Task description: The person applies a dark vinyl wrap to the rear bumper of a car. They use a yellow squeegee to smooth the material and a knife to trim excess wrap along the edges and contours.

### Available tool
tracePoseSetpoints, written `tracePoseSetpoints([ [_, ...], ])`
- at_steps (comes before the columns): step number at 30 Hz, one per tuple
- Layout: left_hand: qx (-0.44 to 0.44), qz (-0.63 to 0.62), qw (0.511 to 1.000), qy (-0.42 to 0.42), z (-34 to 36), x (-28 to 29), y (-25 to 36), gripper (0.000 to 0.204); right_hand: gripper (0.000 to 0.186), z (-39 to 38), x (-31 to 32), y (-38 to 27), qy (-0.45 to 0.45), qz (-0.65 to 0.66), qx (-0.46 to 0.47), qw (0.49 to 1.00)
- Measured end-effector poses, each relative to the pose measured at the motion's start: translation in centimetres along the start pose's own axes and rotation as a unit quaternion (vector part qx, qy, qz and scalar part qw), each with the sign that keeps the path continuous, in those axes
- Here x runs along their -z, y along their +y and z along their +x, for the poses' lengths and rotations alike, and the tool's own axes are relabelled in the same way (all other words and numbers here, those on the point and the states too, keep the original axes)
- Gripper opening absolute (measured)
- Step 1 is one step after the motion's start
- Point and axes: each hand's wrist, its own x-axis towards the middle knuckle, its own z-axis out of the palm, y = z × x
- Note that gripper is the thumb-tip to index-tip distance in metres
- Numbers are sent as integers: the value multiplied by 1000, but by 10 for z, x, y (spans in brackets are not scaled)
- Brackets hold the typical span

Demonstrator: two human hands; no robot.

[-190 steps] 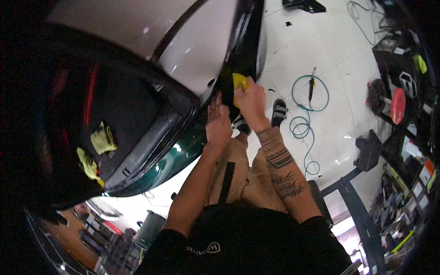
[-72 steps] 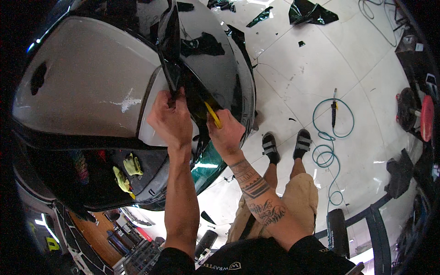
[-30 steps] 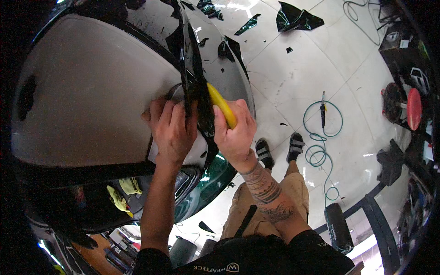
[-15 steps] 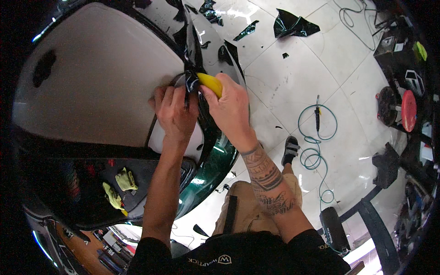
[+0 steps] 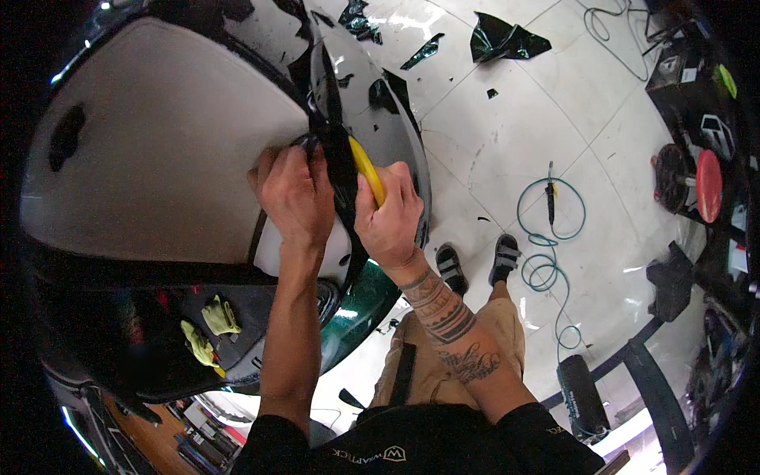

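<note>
My right hand is closed round a thin yellow scraper, its far end against the dark edge of a car's body panel. Just left of it, my left hand has its fingers curled down at the corner of the window glass; the fingertips, and whatever they pinch, are hidden among dark material. A loose black strip of film stands up along the panel beyond both hands. Below them the bodywork is glossy dark green; farther off, the panel is grey with torn dark scraps on it.
Pieces of dark green film lie on the tiled floor. A thin green hose is coiled to the right, with a red round-topped stool beyond it. Yellow-green gloves rest inside the car's dark opening at lower left.
My right hand has drawn nearer to me and the scraper has turned from flat to edge-on. My left hand has shifted slightly left, away from the black film.
</note>
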Motion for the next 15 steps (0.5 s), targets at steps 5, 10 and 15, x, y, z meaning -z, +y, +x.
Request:
tracePoseSetpoints([
  [5, -36, -27, 998, -54, 8, 19, -6, 12, 22, 16, -3, -16, -54, -72, -12, 996],
  [10, 21, -118, 992, 47, 7, 21, -2, 21, 19, 48, 8, -16, -154, -43, -73, 984],
  [15, 6, -193, 980, -54, -41, 33, 18, 20, 22, 61, 17, -5, -174, -49, -37, 983],
])
